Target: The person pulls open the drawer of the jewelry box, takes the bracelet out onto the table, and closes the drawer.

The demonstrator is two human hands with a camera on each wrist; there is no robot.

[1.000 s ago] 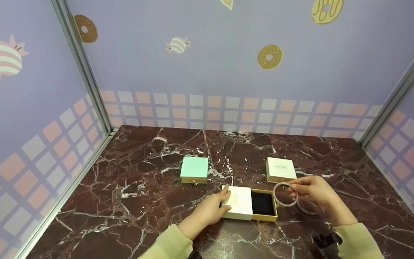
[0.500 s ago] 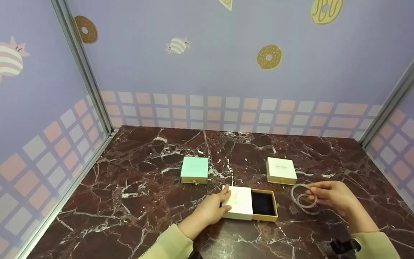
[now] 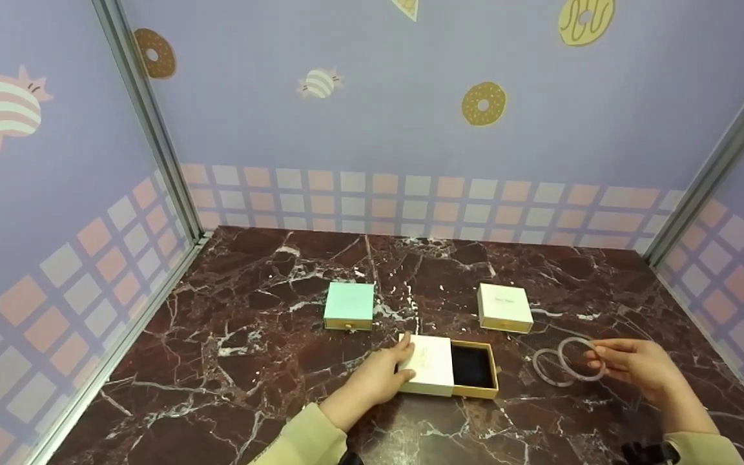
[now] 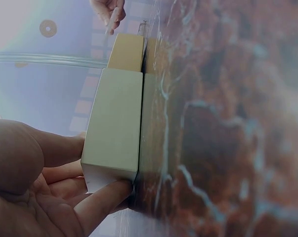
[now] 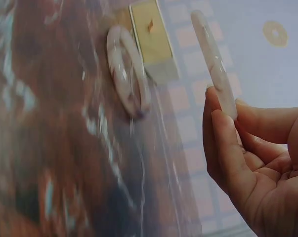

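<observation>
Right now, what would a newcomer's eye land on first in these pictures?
Probably the pale, round bangle pinched in the right hand, above the dark red marbled tabletop. Next, the white rectangular box with its gold drawer part-open to the right, gripped at its left end by the left hand. Beyond it, to the left, sits a square mint-green box.

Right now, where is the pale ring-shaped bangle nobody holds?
In the head view's right half, the loose bangle lies on the maroon marbled table, between the open white and gold box and the pale bangle in the right hand.
</observation>
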